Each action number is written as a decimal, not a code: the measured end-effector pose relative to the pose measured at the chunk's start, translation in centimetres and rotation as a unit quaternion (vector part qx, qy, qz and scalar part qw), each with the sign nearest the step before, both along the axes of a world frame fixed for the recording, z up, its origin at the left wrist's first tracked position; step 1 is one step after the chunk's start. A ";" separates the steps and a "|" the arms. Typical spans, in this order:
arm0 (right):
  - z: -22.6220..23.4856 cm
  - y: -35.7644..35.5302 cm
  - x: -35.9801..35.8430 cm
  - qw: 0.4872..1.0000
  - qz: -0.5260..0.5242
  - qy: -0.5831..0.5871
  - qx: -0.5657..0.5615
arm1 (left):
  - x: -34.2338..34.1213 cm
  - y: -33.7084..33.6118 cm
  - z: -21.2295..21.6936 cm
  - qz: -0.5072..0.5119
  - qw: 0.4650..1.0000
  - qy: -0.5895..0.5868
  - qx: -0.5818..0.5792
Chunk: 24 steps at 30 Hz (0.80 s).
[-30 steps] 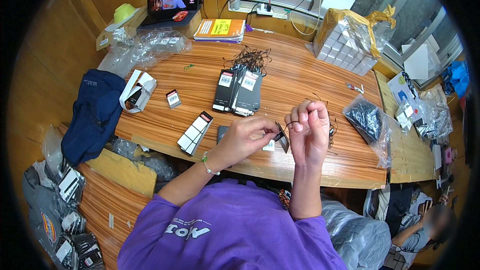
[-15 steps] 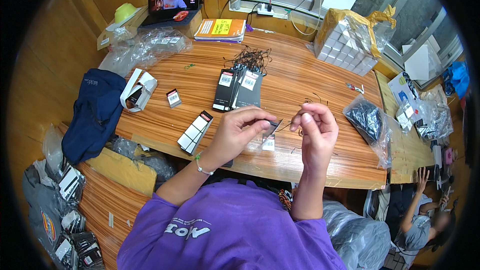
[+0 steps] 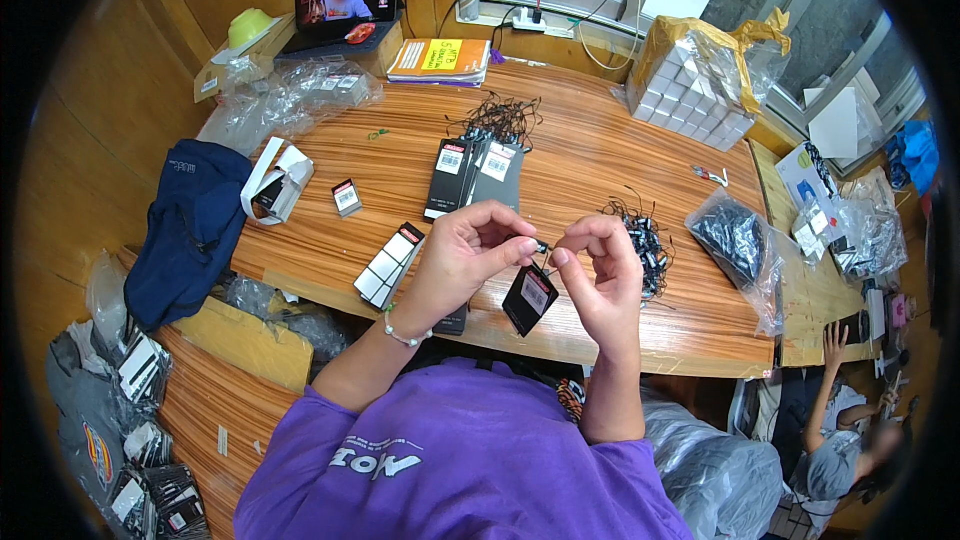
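Between my hands a black hang tag (image 3: 526, 306) with a white barcode sticker dangles, tilted, from a thin dark string. My left hand (image 3: 472, 252) pinches a small dark piece of that string between thumb and fingertips. Close beside it, my right hand (image 3: 604, 275) has its thumb and fingers together at the string, just above the tag; the exact spot they grip is partly hidden. Beyond my hands lie stacked black tags (image 3: 450, 180) with a tangle of strings (image 3: 497, 118) at their far end. A pile of loose black strings (image 3: 648, 252) sits right of my right hand.
Left of my hands are a stack of white-labelled cards (image 3: 388, 268), a small tag stack (image 3: 346, 197) and a white carton (image 3: 280, 182). A bag of black strings (image 3: 735, 245) and snips (image 3: 710, 176) lie to the right. White boxes (image 3: 690, 90) stand at the back; another person sits far right.
The tag, earlier held up edge-on by my left hand, now hangs below my fingers by its string. My right hand has moved left to meet my left, uncovering the string pile.
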State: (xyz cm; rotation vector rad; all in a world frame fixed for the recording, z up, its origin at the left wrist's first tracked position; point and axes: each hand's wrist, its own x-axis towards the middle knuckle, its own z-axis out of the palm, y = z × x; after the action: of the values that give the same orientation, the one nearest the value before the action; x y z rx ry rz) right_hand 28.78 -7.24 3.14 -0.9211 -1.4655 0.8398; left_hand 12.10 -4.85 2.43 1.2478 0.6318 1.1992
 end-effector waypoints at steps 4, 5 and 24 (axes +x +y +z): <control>-0.1 0.0 -0.2 1.000 -0.007 0.004 0.006 | 0.0 0.1 -0.1 0.006 1.000 0.008 0.007; -0.1 0.1 -0.3 1.000 -0.007 0.004 0.003 | 0.0 0.1 -0.1 0.001 1.000 0.006 0.005; -1.1 0.9 0.8 0.957 0.215 0.111 -0.158 | -1.5 -0.4 0.9 -0.108 0.993 0.019 -0.053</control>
State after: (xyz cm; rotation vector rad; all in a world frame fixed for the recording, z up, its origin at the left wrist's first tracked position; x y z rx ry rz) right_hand 29.63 -6.30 2.06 -0.7137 -1.3749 1.4850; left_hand 10.61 -5.26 3.31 1.2188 0.5650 0.9539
